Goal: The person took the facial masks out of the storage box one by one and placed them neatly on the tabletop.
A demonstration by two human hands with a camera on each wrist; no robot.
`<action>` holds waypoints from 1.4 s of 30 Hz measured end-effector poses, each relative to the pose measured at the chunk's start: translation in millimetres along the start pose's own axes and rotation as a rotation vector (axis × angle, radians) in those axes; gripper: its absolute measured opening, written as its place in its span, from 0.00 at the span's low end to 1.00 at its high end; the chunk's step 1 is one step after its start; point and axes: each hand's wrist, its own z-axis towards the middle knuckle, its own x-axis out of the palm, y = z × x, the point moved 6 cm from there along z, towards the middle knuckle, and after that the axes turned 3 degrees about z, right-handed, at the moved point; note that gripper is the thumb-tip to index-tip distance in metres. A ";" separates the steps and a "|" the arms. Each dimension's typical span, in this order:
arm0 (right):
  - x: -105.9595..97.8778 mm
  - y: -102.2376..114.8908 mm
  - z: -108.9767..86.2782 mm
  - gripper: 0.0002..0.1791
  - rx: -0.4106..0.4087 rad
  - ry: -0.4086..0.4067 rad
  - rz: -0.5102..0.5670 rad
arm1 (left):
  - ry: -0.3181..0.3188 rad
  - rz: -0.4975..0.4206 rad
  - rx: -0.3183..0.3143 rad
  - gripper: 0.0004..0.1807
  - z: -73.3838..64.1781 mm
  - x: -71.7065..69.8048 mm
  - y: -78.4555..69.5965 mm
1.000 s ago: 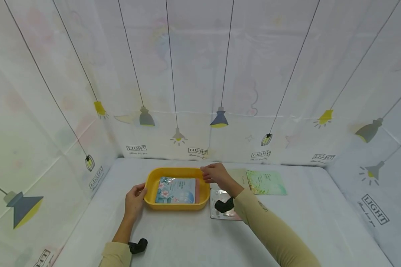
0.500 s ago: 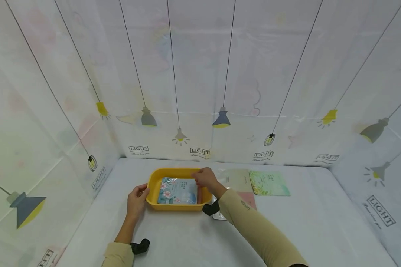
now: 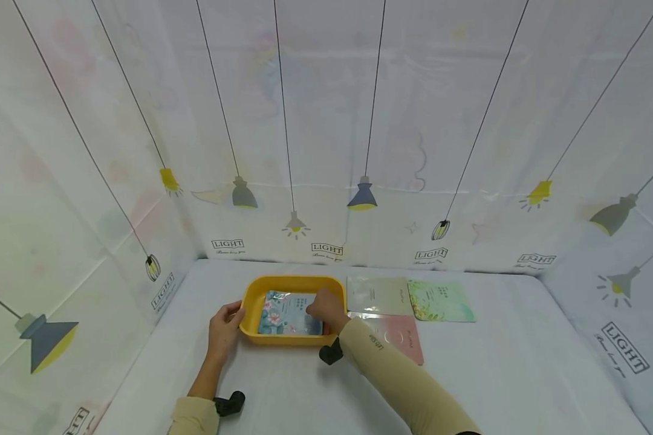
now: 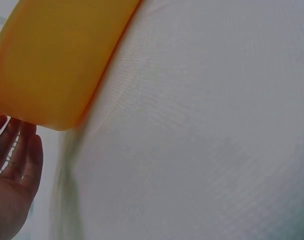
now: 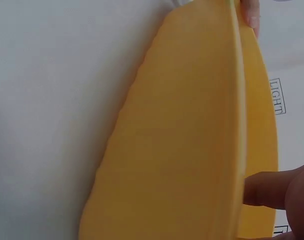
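A yellow tray [image 3: 294,340] stands on the white-covered table. In it lies a blue floral sheet-mask packet [image 3: 285,313], with a pinkish item partly visible under its right end. My left hand [image 3: 224,329] holds the tray's left end, thumb at the rim and fingers against the outer wall, as the left wrist view shows. My right hand [image 3: 328,307] reaches over the right rim, its fingers at the packet's right end. The tray wall hides those fingertips in the right wrist view, so their hold cannot be made out.
Right of the tray lie a beige packet [image 3: 378,295], a green leafy packet [image 3: 441,301] and a pink packet [image 3: 405,338], the last partly behind my right sleeve [image 3: 402,377]. A wall cloth printed with lamps [image 3: 362,196] borders the table's back and sides.
My right hand has moved left and down from the tray's right rim to the blue packet's right end. The pink packet shows more. My left hand has stayed on the tray.
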 end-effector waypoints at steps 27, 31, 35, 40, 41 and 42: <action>31.8 -6.1 -12.2 0.21 0.174 0.027 0.540 | -0.014 -0.014 -0.010 0.20 -12.4 -3.2 9.5; 30.7 -4.2 -13.0 0.20 0.097 0.046 0.608 | -0.017 -0.022 -0.006 0.20 -9.5 -1.1 10.5; 20.0 -1.4 -12.8 0.15 0.037 0.045 0.683 | -0.004 -0.031 -0.003 0.20 -4.0 1.9 9.1; 5.5 6.5 -10.1 0.18 0.001 0.061 0.764 | -0.014 -0.028 0.006 0.20 1.2 0.1 3.7; 3.1 7.3 -9.8 0.18 0.000 0.064 0.780 | -0.015 -0.023 0.008 0.20 1.6 -0.5 2.8; 1.2 7.6 -9.9 0.19 0.010 0.065 0.793 | -0.016 -0.020 0.007 0.20 1.7 -0.8 2.3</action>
